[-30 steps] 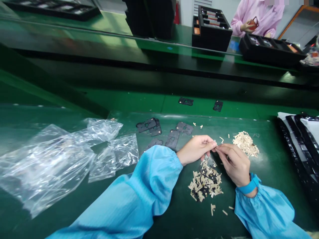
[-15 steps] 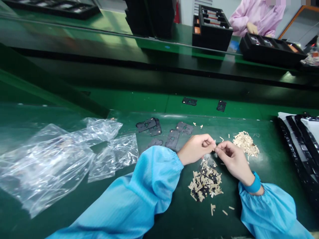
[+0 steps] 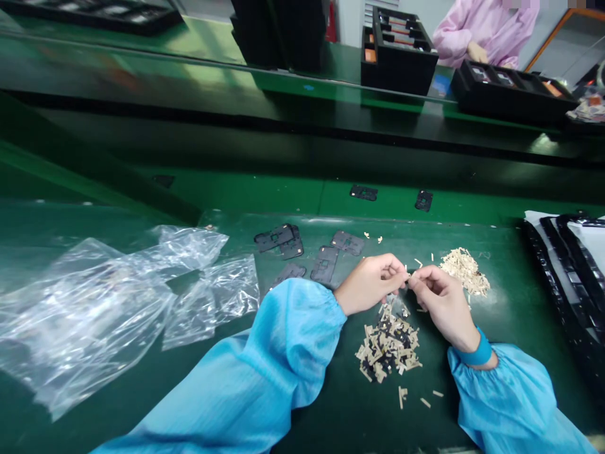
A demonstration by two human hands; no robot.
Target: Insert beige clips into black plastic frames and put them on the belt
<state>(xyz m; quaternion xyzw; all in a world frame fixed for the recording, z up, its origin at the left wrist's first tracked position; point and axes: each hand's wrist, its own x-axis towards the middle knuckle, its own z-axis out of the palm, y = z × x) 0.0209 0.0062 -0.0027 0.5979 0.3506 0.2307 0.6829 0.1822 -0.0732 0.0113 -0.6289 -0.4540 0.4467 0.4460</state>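
Note:
My left hand (image 3: pixel 375 282) and my right hand (image 3: pixel 439 297) meet fingertip to fingertip over the green table. Both are closed in a pinch on a small beige piece (image 3: pixel 406 271), mostly covered by the fingers. Just below them lies a loose pile of small beige and black pieces (image 3: pixel 390 345). Beyond my right hand is a heap of thin beige strips (image 3: pixel 466 270). To the left of my left hand, several flat black plates (image 3: pixel 324 263) with cut-outs lie scattered, some overlapping.
Crumpled clear plastic bags (image 3: pixel 113 302) cover the left side. Black trays (image 3: pixel 562 271) are stacked at the right edge. Across a raised ledge stand black partitioned boxes (image 3: pixel 399 63), and a person in a pink sleeve (image 3: pixel 456 41) works there. Two black plates (image 3: pixel 363 192) lie farther back.
The view has shifted slightly. Both hands stay pinched together in nearly the same place, with only small movement at the fingertips.

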